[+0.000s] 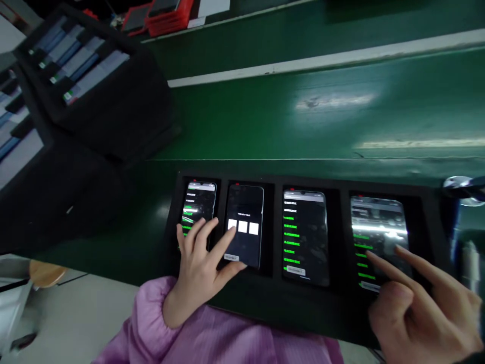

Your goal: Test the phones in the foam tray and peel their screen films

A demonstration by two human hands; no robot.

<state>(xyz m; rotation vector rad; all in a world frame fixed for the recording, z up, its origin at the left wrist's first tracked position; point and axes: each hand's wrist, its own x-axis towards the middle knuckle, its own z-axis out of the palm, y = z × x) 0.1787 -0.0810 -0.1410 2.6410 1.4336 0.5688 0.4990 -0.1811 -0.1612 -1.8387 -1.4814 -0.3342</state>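
Four slots of a black foam tray [278, 232] hold phones with lit screens. My left hand [200, 263] is spread over the two leftmost phones. Its index fingertip is at a white square on the "Vibrator test" screen of the second phone [248, 202], and its thumb is near that phone's lower edge. Its other fingers cover part of the leftmost phone [200, 199]. A list with green lines fills the third phone [306, 232]. Over the rightmost phone [379, 212], my right hand [428, 303] has two fingers stretched out, holding nothing; fingertip contact is unclear.
Black foam boxes [125, 101] with upright devices in slots stand at the left. Red trays [170, 17] lie at the back on the green bench [242, 121]. A round metal fitting [456, 186] and a blurred white object [471, 263] are at the right.
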